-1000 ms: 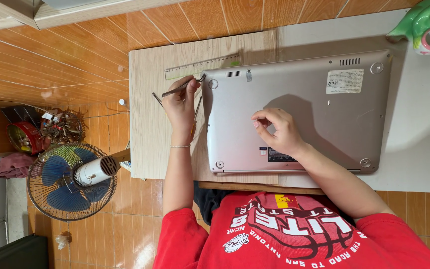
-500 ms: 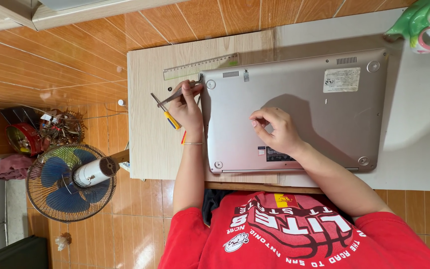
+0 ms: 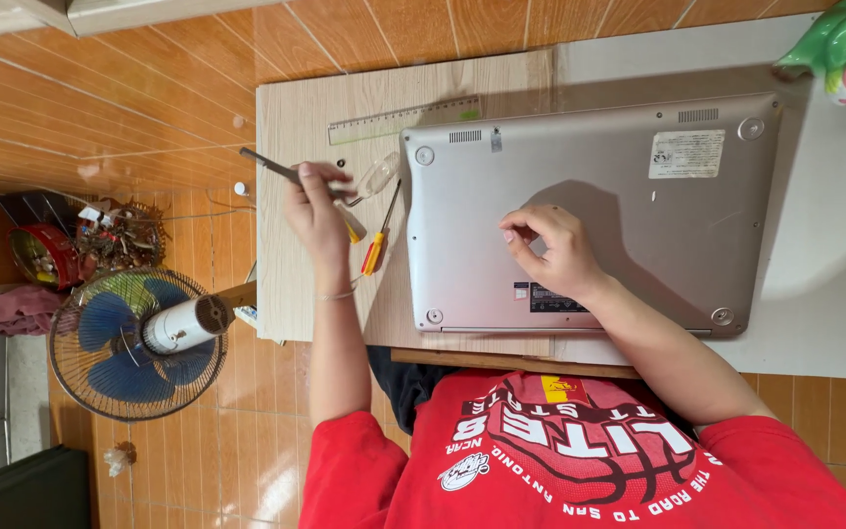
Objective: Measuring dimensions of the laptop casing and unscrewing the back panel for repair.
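A: Left hand (image 3: 317, 211)?
B: Fingers closed round a thin dark tool (image 3: 271, 167), held over the wooden board (image 3: 291, 294), just left of the laptop.
A: Right hand (image 3: 552, 250)?
B: Rested on the upturned silver laptop (image 3: 638, 211), fingers curled loosely, gripped nothing visible.
A: Nearby?
B: Yellow-handled screwdriver (image 3: 377, 245) lay on board, between left hand and laptop edge. Clear ruler (image 3: 403, 120) along board's far edge. Fan (image 3: 139, 343) on tiled floor, well apart.

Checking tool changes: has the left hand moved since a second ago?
Yes. The left hand has pulled away from the laptop corner, out over the board, where it grips a dark thin tool.
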